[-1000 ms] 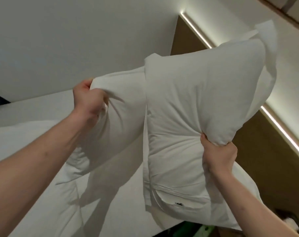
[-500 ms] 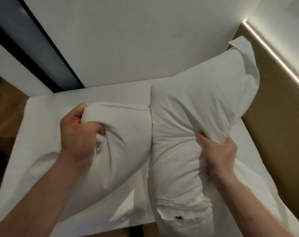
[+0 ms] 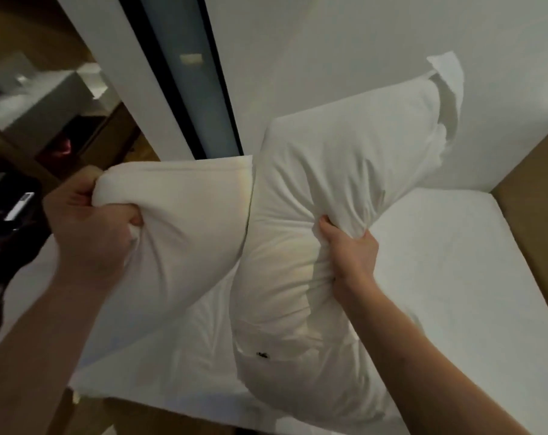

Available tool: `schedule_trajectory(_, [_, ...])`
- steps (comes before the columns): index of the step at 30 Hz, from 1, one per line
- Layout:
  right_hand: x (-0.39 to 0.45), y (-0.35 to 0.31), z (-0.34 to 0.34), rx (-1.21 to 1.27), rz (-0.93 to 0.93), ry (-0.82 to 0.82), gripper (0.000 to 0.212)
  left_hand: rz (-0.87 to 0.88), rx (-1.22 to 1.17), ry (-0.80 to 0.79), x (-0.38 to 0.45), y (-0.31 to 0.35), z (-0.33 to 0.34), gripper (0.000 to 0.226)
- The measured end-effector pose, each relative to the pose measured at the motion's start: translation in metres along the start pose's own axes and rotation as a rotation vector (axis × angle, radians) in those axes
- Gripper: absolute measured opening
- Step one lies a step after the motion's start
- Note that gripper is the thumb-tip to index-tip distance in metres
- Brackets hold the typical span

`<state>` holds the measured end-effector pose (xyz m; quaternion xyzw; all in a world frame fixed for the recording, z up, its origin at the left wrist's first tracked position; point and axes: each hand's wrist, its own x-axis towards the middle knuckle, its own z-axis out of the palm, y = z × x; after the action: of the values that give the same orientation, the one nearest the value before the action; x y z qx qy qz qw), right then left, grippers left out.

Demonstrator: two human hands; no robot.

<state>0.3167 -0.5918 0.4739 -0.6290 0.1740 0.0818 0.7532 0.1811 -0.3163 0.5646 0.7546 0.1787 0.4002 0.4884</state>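
Container: a white fabric pillowcase (image 3: 344, 158), bulging and held above the white-sheeted mattress (image 3: 454, 262). Contents: a cream-white soft pillow (image 3: 191, 215), whose left portion protrudes past the case's left edge.

The left hand (image 3: 87, 227) has its fingers curled tight into the pillow's exposed corner. The right hand (image 3: 349, 249) has fingers and thumb bunched on a fold of the case at mid-length.

A loose white flap (image 3: 448, 70) stands at the case's far corner. A small black tag (image 3: 262, 355) on the near end is illegible. How far the pillow reaches inside is hidden. The dark items at the left edge are blurred and cut off.
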Motion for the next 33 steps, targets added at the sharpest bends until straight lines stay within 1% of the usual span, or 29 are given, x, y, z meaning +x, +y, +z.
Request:
schedule_trajectory(1, [-0.003,0.004,0.017,0.021,0.012,-0.023,0.033,0.014,0.065,0.023,0.003,0.012,-0.001,0.023])
schedule_trajectory(3, [-0.010,0.010,0.056,0.042,0.052,-0.041,0.034,0.067,0.104,0.062,0.021,0.020,-0.013,0.023])
schedule_trajectory(4, [-0.014,0.013,0.076,0.056,0.077,-0.051,0.036,0.085,0.092,0.071,0.035,0.011,-0.024,0.025])
schedule_trajectory(6, [-0.019,0.024,0.117,0.097,0.132,-0.078,0.038,0.060,0.059,0.121,0.059,-0.007,-0.045,0.028])
schedule_trajectory(8, [-0.025,0.039,0.163,0.138,0.170,-0.106,0.038,0.106,0.112,0.147,0.077,-0.025,-0.067,0.029])
schedule_trajectory(10, [-0.034,0.055,0.209,0.133,0.201,-0.129,0.042,0.160,0.199,0.135,0.089,-0.044,-0.087,0.029])
schedule_trajectory(13, [-0.047,0.085,0.275,0.110,0.257,-0.183,0.044,0.197,0.288,0.073,0.101,-0.080,-0.115,0.025])
schedule_trajectory(17, [-0.058,0.137,0.348,0.080,0.335,-0.246,0.043,0.176,0.373,0.053,0.113,-0.142,-0.153,0.025])
schedule_trajectory(21, [-0.061,0.200,0.399,0.026,0.395,-0.277,0.052,0.155,0.415,0.053,0.114,-0.210,-0.177,0.019])
schedule_trajectory(23, [-0.054,0.238,0.411,-0.057,0.413,-0.306,0.047,0.111,0.450,0.019,0.106,-0.253,-0.181,0.015])
schedule_trajectory(25, [-0.045,0.279,0.416,-0.176,0.419,-0.335,0.045,0.060,0.504,-0.069,0.098,-0.302,-0.183,0.012])
schedule_trajectory(28, [-0.030,0.343,0.407,-0.425,0.398,-0.416,0.057,-0.036,0.644,-0.287,0.076,-0.378,-0.191,0.019])
schedule_trajectory(29, [-0.023,0.367,0.402,-0.509,0.393,-0.446,0.056,-0.104,0.694,-0.365,0.064,-0.405,-0.192,0.019])
schedule_trajectory(31, [-0.010,0.407,0.388,-0.676,0.381,-0.488,0.043,-0.251,0.816,-0.542,0.032,-0.450,-0.188,0.017])
schedule_trajectory(32, [-0.007,0.423,0.381,-0.730,0.366,-0.515,0.038,-0.292,0.841,-0.623,0.011,-0.466,-0.182,0.021])
schedule_trajectory(33, [-0.006,0.436,0.376,-0.745,0.351,-0.545,0.035,-0.309,0.857,-0.694,-0.008,-0.473,-0.175,0.020])
